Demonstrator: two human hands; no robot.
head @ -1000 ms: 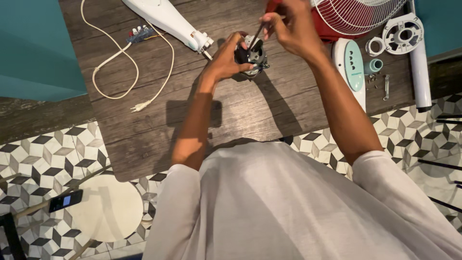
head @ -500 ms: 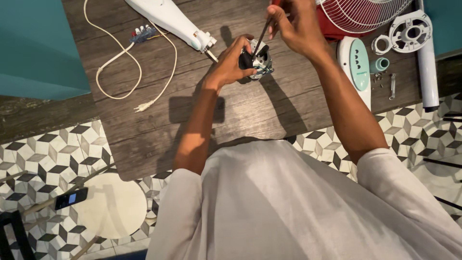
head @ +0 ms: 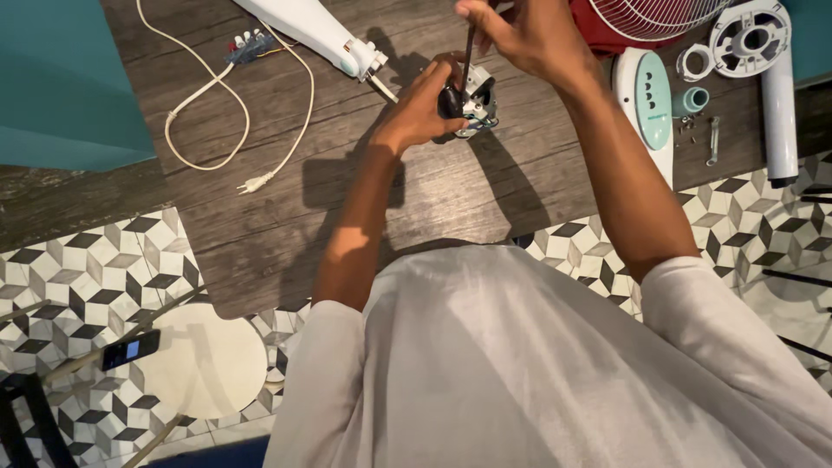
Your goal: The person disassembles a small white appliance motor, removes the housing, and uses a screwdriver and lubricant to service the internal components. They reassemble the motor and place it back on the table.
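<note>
Seen from above: a wooden table top (head: 260, 225) over a patterned tile floor (head: 78, 269). Near the far edge of the table, about the middle, held a small fan motor (head: 472, 97), metal and black, a little above the wood or resting on it; could not tell which. Left hand (head: 420, 108) wrapped around the motor from the left side, fingers closed on its body. Right hand (head: 520, 30) above the motor, fingers pinched around a screwdriver (head: 466, 52), the dark shaft pointing down into the top of the motor. Tip of the shaft hidden by the motor, so contact could not be confirmed.

Left of the motor, lying slanted toward the far left corner, a white fan stand tube (head: 303, 24), its end just beside the left hand. Further left, a white power cord (head: 217, 121) looped on the wood, with its plug (head: 253, 184) closer to the near edge. At the far right corner, a red fan grille (head: 650, 17), partly cut by the frame. Beside it, a white and pale green control panel cover (head: 646, 104), then a small teal knob (head: 691, 100) and some loose screws (head: 711, 139). At the right edge, a white round housing part (head: 752, 39).

On the floor at the left, a round white fan base (head: 204, 368).
</note>
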